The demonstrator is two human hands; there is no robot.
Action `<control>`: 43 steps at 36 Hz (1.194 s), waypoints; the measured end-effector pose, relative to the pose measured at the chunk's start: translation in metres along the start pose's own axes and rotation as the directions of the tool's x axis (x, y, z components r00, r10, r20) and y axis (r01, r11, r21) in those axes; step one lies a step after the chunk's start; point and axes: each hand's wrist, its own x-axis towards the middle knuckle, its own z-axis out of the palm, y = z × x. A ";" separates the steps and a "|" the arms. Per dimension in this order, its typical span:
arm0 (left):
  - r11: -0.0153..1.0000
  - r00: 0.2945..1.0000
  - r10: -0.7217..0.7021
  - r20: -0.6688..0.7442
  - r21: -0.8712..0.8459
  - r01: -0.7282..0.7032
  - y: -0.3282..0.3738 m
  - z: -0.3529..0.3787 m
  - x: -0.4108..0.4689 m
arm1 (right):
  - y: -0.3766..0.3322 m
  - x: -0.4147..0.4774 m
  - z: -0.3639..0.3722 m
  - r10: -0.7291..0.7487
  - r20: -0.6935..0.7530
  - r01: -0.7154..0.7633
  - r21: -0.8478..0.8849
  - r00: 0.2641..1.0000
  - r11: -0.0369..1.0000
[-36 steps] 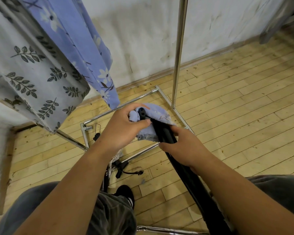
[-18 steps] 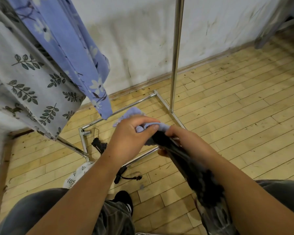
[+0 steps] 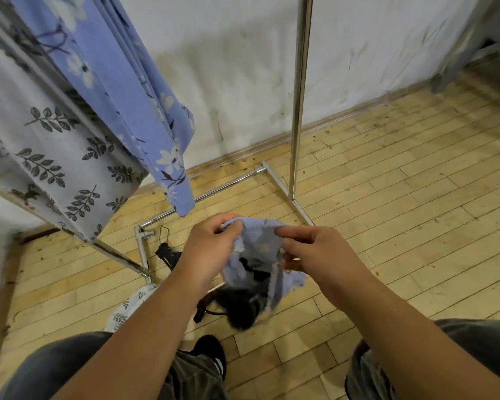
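Note:
A light blue floral cloth point(image 3: 257, 249) hangs bunched between my two hands above the wooden floor. My left hand point(image 3: 211, 249) pinches its upper left edge between thumb and fingers. My right hand point(image 3: 315, 252) pinches the upper right edge. A blurred black object point(image 3: 243, 307), seemingly the end of a black pole, sits inside and below the cloth; its exact shape is unclear.
A chrome garment rack point(image 3: 299, 90) stands ahead, with its base bars point(image 3: 214, 190) on the floor. A blue floral garment point(image 3: 145, 111) and a white leaf-print garment point(image 3: 55, 157) hang at left. Black hangers point(image 3: 168, 252) and a leaf-print cloth point(image 3: 127, 307) lie on the floor.
My right hand has let go of the black pole and moved up to pinch the cloth. The cloth has been spread wider between both hands, and the pole has dropped lower.

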 end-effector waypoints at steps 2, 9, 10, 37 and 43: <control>0.997 0.998 -0.067 0.010 -0.036 0.067 0.001 -0.001 0.000 | 0.002 0.004 -0.001 -0.013 -0.063 0.015 0.022 0.998 1.000; 0.933 0.944 -0.280 0.173 -0.182 0.310 -0.001 -0.002 -0.002 | 0.000 0.006 -0.001 0.174 0.050 -0.180 0.345 0.983 0.921; 0.926 0.937 -0.291 0.195 -0.187 0.327 -0.001 -0.001 -0.002 | 0.000 0.005 -0.001 0.169 0.051 -0.177 0.358 0.984 0.917; 0.982 0.985 -0.172 0.019 0.083 0.170 -0.018 -0.004 0.011 | 0.002 0.006 -0.019 -0.195 -0.098 0.200 0.046 0.976 0.979; 0.918 0.949 -0.253 0.190 -0.264 0.297 0.003 -0.003 -0.002 | 0.002 0.006 -0.017 -0.382 -0.265 0.285 -0.340 0.885 0.896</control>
